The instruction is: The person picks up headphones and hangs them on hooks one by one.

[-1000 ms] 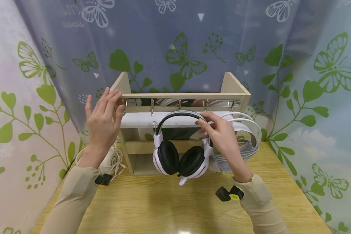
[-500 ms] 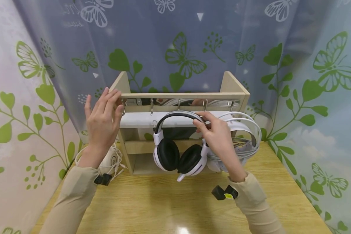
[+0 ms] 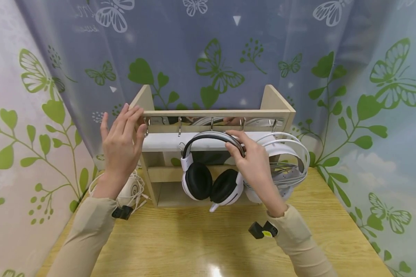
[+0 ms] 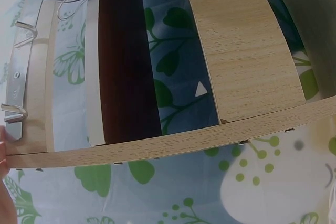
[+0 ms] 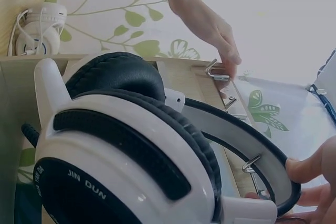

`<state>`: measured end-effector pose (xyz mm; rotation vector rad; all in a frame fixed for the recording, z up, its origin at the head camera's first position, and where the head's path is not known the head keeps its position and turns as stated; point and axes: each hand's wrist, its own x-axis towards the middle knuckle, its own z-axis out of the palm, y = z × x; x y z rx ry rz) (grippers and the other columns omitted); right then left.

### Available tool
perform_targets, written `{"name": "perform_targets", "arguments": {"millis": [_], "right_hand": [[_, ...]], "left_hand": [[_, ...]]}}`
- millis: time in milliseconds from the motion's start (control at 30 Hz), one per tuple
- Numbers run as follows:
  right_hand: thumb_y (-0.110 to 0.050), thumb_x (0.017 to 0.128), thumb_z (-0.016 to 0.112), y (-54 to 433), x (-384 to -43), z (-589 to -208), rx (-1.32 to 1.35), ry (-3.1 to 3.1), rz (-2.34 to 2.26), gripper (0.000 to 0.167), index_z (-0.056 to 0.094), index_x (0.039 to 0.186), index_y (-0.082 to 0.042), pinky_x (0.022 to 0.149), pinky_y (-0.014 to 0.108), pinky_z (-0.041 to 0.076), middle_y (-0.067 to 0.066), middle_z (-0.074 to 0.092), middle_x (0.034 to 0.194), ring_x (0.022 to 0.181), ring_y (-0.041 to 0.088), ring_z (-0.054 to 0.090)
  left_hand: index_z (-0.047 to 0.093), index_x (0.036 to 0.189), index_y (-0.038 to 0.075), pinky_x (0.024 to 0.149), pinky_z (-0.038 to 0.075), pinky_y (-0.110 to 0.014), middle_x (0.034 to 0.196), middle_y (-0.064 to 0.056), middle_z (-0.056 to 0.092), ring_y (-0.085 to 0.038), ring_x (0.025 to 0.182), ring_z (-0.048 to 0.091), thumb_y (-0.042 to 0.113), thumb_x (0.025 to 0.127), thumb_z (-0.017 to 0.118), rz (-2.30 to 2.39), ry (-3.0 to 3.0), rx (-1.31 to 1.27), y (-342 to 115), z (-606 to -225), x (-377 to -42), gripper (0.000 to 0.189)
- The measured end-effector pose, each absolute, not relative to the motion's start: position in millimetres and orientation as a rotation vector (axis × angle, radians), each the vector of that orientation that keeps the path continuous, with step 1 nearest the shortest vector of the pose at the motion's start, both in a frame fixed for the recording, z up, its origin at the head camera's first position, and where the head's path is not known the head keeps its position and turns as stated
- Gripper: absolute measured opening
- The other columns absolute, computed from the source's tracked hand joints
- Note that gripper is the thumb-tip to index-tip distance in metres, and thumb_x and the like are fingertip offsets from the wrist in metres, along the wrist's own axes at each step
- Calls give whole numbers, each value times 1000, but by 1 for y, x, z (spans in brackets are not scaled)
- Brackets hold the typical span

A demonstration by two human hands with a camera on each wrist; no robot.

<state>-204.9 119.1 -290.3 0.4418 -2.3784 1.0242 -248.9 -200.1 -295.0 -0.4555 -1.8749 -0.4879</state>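
My right hand (image 3: 254, 161) pinches the right side of the headband on white over-ear headphones (image 3: 228, 198) with black ear pads. They hang in front of a wooden shelf rack (image 3: 218, 113). In the right wrist view, a metal hook (image 5: 251, 164) shows through the arch of the headband (image 5: 236, 124); whether the two touch I cannot tell. JIN DUN is printed on the ear cup (image 5: 86, 182). At the rack's upper left corner my left hand (image 3: 121, 148) rests with extended fingers, its thumb near the leftmost hook (image 3: 147, 127).
White headphones (image 3: 289, 154) with a coiled cable are at the rack's right end. Left of the rack, a white round device (image 3: 128, 192) lies with tangled cable on the wooden table (image 3: 194, 238). More hooks line the metal strip (image 3: 195, 121). A patterned curtain (image 3: 180, 46) stands behind.
The headphones and my right hand have shifted slightly left, and the ear cups have risen a little. My left hand stays at the rack's corner.
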Motion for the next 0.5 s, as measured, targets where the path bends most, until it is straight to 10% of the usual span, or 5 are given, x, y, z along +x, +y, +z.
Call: {"name": "perform_targets", "arguments": {"millis": [233, 500], "right_hand": [[-34, 99, 66, 119, -203, -289, 432, -2377, 961, 37, 66, 135, -24, 54, 34, 35, 4, 59, 68, 58, 19, 48], [-31, 96, 71, 120, -200, -284, 431, -2356, 928, 36, 71, 132, -22, 58, 33, 45, 8, 75, 113, 84, 22, 73]], "left_hand": [[64, 135, 9, 124, 12, -54, 140, -8, 62, -28, 139, 50, 43, 108, 43, -488, -1873, -457, -200, -295, -249, 48], [64, 135, 9, 124, 12, -53, 141, -8, 62, -28, 139, 50, 42, 108, 44, -488, -1877, -459, -200, -295, -249, 47]]}}
